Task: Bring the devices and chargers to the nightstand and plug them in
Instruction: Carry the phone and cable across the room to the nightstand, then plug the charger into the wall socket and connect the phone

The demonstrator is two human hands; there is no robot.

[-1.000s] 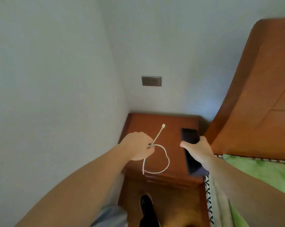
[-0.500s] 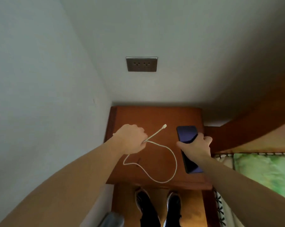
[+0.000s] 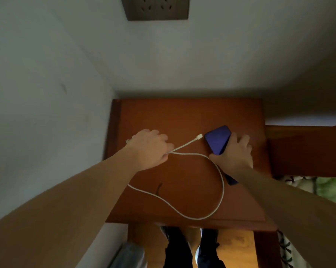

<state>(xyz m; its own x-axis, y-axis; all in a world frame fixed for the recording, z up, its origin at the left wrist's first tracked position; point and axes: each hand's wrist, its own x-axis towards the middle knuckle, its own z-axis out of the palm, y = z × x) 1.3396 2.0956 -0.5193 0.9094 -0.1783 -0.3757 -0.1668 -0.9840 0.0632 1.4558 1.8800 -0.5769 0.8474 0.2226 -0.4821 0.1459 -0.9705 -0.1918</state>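
A white charging cable [image 3: 220,187] loops across the brown wooden nightstand [image 3: 182,117]. My left hand [image 3: 149,147] is shut on the cable near its plug end, and the connector tip [image 3: 199,135] points right, close to the phone's top corner. A dark phone [image 3: 218,139] with a blank screen lies tilted on the right part of the nightstand. My right hand [image 3: 234,151] grips the phone along its right edge and covers its lower half. A dark wall socket [image 3: 156,8] sits on the wall above.
White walls close the nightstand in on the left and behind. A wooden headboard [image 3: 306,149] stands to the right, with green bedding [image 3: 331,188] below it. My dark shoes [image 3: 190,248] stand on the wooden floor in front of the nightstand.
The view has moved closer and tilted down. The phone has turned so its top leans left toward the cable tip. My left hand has brought the connector nearer to the phone.
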